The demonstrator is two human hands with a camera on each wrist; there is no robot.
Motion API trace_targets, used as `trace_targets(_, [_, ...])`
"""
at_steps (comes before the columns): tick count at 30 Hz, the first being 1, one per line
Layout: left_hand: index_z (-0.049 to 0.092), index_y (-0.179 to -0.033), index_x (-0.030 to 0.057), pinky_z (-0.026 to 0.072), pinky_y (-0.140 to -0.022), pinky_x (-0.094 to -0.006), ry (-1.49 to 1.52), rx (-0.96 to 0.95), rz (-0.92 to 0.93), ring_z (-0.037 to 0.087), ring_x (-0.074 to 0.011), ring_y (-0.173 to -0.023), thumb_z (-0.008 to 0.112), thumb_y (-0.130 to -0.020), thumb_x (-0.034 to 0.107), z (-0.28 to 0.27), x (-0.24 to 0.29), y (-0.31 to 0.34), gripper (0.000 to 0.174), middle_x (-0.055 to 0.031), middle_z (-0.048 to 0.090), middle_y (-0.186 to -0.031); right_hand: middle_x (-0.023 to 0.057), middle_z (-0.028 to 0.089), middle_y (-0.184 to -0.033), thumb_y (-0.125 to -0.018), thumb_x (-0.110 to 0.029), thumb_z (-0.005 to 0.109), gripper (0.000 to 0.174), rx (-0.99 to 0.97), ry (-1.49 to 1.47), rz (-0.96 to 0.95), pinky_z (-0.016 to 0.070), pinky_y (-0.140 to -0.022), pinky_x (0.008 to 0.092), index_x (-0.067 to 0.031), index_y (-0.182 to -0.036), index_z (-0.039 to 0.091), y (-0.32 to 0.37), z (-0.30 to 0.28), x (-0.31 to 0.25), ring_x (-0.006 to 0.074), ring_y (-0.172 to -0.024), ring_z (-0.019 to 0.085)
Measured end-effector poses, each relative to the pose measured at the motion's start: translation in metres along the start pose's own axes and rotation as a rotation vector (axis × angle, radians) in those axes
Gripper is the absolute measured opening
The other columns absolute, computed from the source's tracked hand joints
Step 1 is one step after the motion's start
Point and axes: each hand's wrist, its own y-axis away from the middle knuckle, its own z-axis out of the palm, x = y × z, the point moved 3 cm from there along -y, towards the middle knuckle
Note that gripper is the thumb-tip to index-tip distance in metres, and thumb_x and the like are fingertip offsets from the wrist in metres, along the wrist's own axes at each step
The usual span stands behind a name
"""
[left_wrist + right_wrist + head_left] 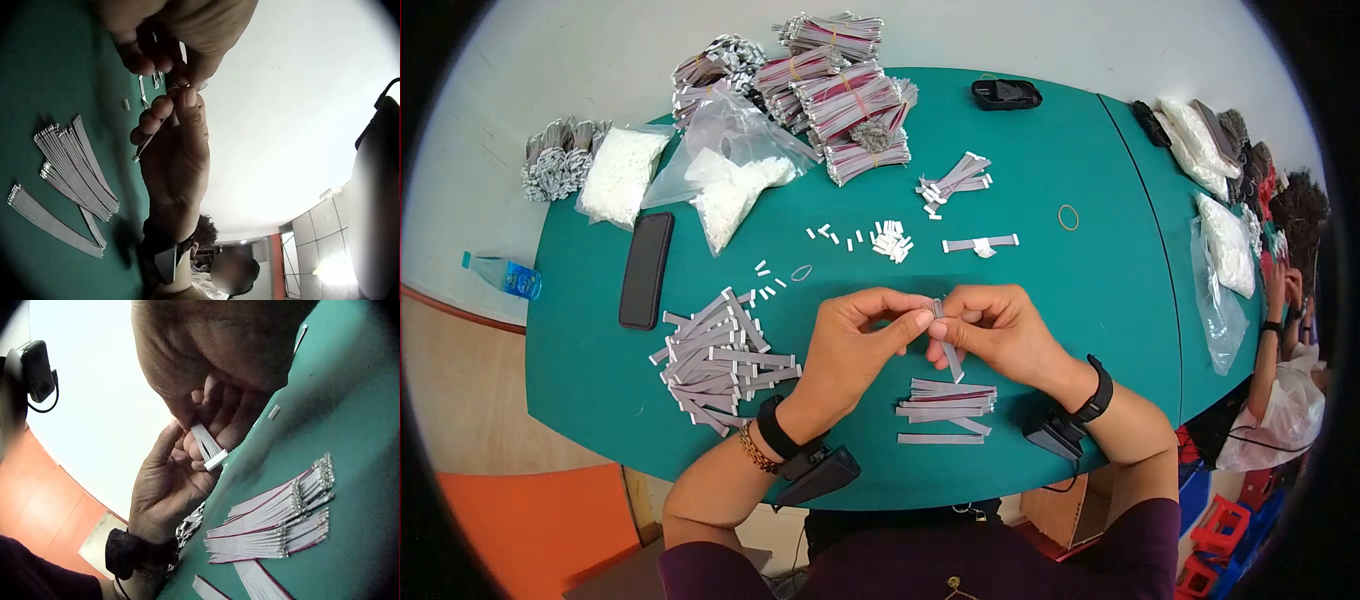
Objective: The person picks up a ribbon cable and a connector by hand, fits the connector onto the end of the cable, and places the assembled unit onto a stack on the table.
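Both hands meet at the middle of the green table. The left hand point(855, 340) pinches the upper end of a grey ribbon cable point(950, 358) between thumb and forefinger. Opposite it, the right hand point(1000, 335) grips the same cable with thumb and fingers, and the cable's lower end hangs down between the hands. In the right wrist view, a white connector point(216, 460) shows on the cable's free end. The upper end is hidden by the fingertips. Just below the hands lies a small stack of ribbon cables point(945, 400).
A pile of cables with white ends point(725, 365) lies at left, near a black phone point(646, 270). Loose white connectors point(892, 241) are scattered beyond the hands. Bags of white parts point(625, 175) and bundled cables point(850, 100) stand at the back. One cable point(981, 244) lies apart.
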Motion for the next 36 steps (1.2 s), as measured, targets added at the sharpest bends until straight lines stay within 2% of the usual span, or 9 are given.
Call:
trace_targets(16, [0.067,-0.094,0.0001,0.0438,-0.061,-0.0205,-0.056,-0.02,0.063,0.058,-0.0084,-0.074,0.068,-0.082,0.011,0.0004,-0.0006,0.0003,0.016,-0.0056,0.066,-0.083,0.0044,0.064,-0.074,-0.091,-0.01,0.056,0.012,-0.056,0.03,0.013,0.0423,-0.055,0.0191,-0.0006,-0.084,0.059,0.0008,-0.0002,0.0008,0.0067,-0.067,0.06])
trace_targets(25, [0.066,-0.091,0.0,0.0432,-0.061,-0.0203,0.01,-0.043,0.09,0.059,-0.0083,-0.073,0.067,-0.083,0.01,0.0038,0.0017,0.0014,0.013,-0.0061,0.066,-0.081,0.0039,0.064,-0.073,-0.091,-0.013,0.057,0.015,-0.044,0.036,0.042,0.0423,-0.055,0.0188,-0.0007,-0.082,0.059,0.0013,0.0021,-0.0012,0.0065,-0.066,0.06])
trace_targets(31, [0.065,-0.089,0.0013,0.0432,-0.061,-0.0211,0.098,-0.032,0.057,0.057,-0.0078,-0.072,0.067,-0.083,0.009,0.0052,0.0032,0.0027,0.011,-0.0046,0.065,-0.082,0.004,0.063,-0.076,-0.091,-0.013,0.057,0.015,-0.006,0.09,-0.057,0.0452,-0.059,0.0204,0.0012,-0.086,0.06,0.0034,0.0038,0.0002,0.0062,-0.069,0.058])
trace_targets(36, [0.065,-0.089,0.0021,0.0429,-0.062,-0.0215,0.108,-0.025,-0.01,0.055,-0.0074,-0.072,0.066,-0.083,0.009,0.0036,0.0013,0.0026,0.01,-0.0044,0.065,-0.084,0.005,0.063,-0.077,-0.092,-0.01,0.053,0.015,-0.01,0.131,-0.071,0.0463,-0.061,0.0214,0.002,-0.088,0.061,0.0057,0.0069,-0.0056,0.0075,-0.07,0.058])
